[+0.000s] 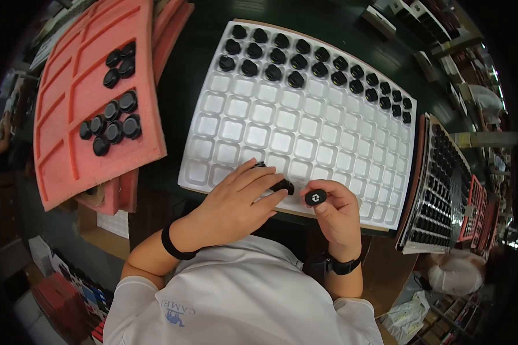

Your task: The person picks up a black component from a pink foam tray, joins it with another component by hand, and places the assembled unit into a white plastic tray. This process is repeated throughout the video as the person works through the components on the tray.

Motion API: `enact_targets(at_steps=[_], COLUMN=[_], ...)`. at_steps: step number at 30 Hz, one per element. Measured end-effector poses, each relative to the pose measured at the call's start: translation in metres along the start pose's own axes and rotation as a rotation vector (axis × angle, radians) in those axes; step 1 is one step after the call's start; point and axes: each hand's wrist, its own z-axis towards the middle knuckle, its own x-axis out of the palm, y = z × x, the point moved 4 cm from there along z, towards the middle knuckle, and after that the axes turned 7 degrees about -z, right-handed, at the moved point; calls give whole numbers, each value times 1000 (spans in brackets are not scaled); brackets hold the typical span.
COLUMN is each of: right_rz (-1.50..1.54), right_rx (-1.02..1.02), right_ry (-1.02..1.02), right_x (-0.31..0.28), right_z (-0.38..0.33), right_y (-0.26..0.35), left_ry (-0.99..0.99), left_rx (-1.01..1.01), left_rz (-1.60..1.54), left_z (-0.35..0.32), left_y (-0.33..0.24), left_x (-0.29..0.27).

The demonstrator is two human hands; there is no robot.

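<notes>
Between the thumb and fingers of my right hand (335, 214) is a small black oval piece (315, 198) with a white mark on its face. It is held just off the near edge of a white plastic tray (244, 127) with rows of square pockets. My left hand (236, 201) lies palm down over the tray's near edge, its fingers bent over a few black pieces (283, 185). Those are partly hidden by the fingers, and their number is unclear. Similar black pieces (277, 56) fill the far rows of the tray.
At left, a pink foam tray (54, 135) with ridges carries several black pieces (114, 131), stacked over more pink foam. To the right stand trays full of black pieces (437, 195). The dark green table (175, 109) runs beneath. A cardboard box (388, 282) sits below at right.
</notes>
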Motion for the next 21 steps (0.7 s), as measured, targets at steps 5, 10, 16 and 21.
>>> enact_targets(at_steps=[5,10,16,21], right_rz=[0,-7,-70,-117], right_rx=[-62,-67,-76,-40], right_ry=[53,96,88,41], right_x=[13,19,22,22], right_z=[2,-1,-3,-4], right_y=[-5,-6,-2,-3], left_ry=[-80,-190,-546,-564], left_rx=[7,-72,-393,-650], left_rz=[-67,69,670,751], left_z=[-14,-33,-70,-89], left_y=[-8,-8,22,37], left_x=[-54,-127,-185,-184])
